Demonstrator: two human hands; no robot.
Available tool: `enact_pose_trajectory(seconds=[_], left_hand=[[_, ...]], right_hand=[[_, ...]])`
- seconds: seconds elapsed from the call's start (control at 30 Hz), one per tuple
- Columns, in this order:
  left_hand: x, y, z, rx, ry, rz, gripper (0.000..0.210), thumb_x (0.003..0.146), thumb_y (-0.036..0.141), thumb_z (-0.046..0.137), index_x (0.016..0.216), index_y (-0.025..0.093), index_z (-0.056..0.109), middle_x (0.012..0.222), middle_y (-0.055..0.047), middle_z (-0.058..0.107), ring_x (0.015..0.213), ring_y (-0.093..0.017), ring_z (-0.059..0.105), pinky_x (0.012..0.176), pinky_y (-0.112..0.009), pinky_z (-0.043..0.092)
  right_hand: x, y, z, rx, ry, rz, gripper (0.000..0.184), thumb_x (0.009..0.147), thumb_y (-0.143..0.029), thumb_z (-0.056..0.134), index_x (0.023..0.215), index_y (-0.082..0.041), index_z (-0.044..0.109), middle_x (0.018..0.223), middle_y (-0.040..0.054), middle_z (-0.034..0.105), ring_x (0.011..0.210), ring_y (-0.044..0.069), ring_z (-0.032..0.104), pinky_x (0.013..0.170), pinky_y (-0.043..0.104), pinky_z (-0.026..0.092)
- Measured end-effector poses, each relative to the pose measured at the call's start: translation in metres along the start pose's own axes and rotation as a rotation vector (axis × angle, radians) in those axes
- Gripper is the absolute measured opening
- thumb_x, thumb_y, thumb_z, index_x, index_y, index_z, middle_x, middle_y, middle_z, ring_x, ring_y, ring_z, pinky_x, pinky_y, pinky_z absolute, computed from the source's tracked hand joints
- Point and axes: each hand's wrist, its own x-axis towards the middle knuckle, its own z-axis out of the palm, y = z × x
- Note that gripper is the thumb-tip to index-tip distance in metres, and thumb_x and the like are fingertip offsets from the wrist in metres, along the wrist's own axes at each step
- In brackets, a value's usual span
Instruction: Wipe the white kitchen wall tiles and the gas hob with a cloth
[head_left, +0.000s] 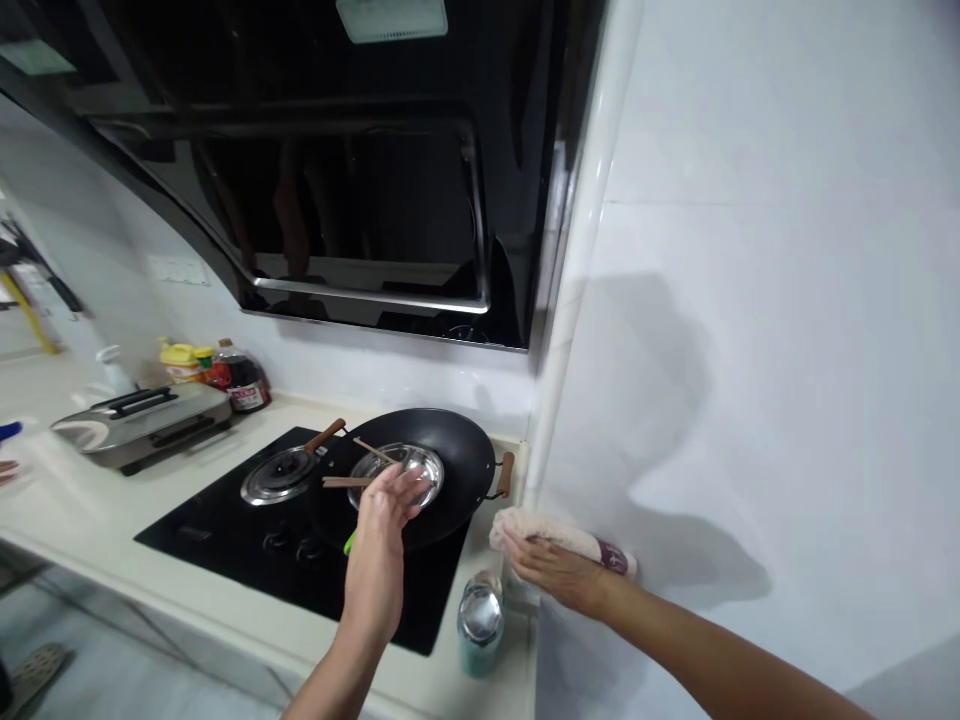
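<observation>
Fingers of right hand (559, 572) flattened on pink cloth (562, 540), pressed against white wall (750, 400) for wiping. Left hand (379, 550) raised over black wok (450, 470), fingers loosely apart, gripping nothing, steel dish (401, 472) just beyond.

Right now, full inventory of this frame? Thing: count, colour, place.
wok: 1, black, on hob's right burner
steel plate: 1, silver, inside wok
chopsticks: 2, brown, across plate and wok rim
lid: 1, silver with brown handle, on left burner
hob: 1, black, set in counter
hood: 1, black, above hob
cup: 1, teal with silver top, counter's front edge right of hob
cloth: 1, pink, against right wall
grill pan: 1, silver, counter left
bottles: about 3, yellow and dark, back wall
counter: 1, cream
left hand: fingers over plate's edge
right hand: pressing cloth to wall
</observation>
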Motion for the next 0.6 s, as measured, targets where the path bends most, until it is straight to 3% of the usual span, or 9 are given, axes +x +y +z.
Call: enact_pose_trajectory(seconds=[0.13,0.3,0.43,0.5,0.6], left_hand=[[-0.009,0.003,-0.006,0.157,-0.142,0.029,0.060,0.096,0.073,0.051,0.130,0.026,0.065,0.138,-0.011,0.069,0.129,-0.030,0.065,0.104,-0.044,0.050],[-0.008,0.017,-0.006,0.249,-0.215,0.074,0.058,0.098,0.071,0.048,0.125,0.025,0.070,0.137,-0.009,0.070,0.128,-0.030,0.065,0.105,-0.044,0.051],[-0.004,0.037,0.010,0.341,-0.310,0.130,0.059,0.096,0.073,0.049,0.122,0.025,0.072,0.132,-0.009,0.072,0.124,-0.028,0.066,0.108,-0.043,0.052],[0.001,0.048,0.026,0.366,-0.385,0.211,0.054,0.099,0.068,0.048,0.121,0.026,0.072,0.132,-0.008,0.071,0.126,-0.027,0.065,0.114,-0.044,0.049],[0.013,0.060,0.060,0.394,-0.527,0.419,0.044,0.104,0.058,0.046,0.122,0.027,0.071,0.137,-0.007,0.067,0.135,-0.024,0.059,0.123,-0.044,0.043]], right_hand=[[-0.020,-0.014,0.028,0.053,-0.004,-0.026,0.069,0.075,0.003,0.035,0.135,-0.015,0.065,0.154,0.0049,0.054,0.147,0.011,0.046,0.113,0.026,0.051],[-0.049,-0.013,0.014,0.062,0.005,-0.041,0.066,0.074,0.001,0.040,0.126,-0.021,0.073,0.143,-0.0010,0.063,0.135,0.009,0.058,0.109,0.023,0.054],[-0.057,0.009,-0.032,0.011,-0.005,0.007,0.065,0.082,0.004,0.040,0.135,-0.022,0.068,0.147,-0.0035,0.061,0.141,0.009,0.052,0.116,0.024,0.047],[-0.046,0.030,-0.069,-0.020,-0.009,0.049,0.062,0.091,-0.001,0.046,0.148,-0.021,0.059,0.158,-0.0005,0.050,0.153,0.014,0.037,0.127,0.033,0.037],[-0.014,0.072,-0.143,-0.116,0.015,0.105,0.064,0.102,-0.025,0.059,0.163,-0.021,0.041,0.170,0.0046,0.030,0.162,0.023,0.010,0.135,0.050,0.012]])
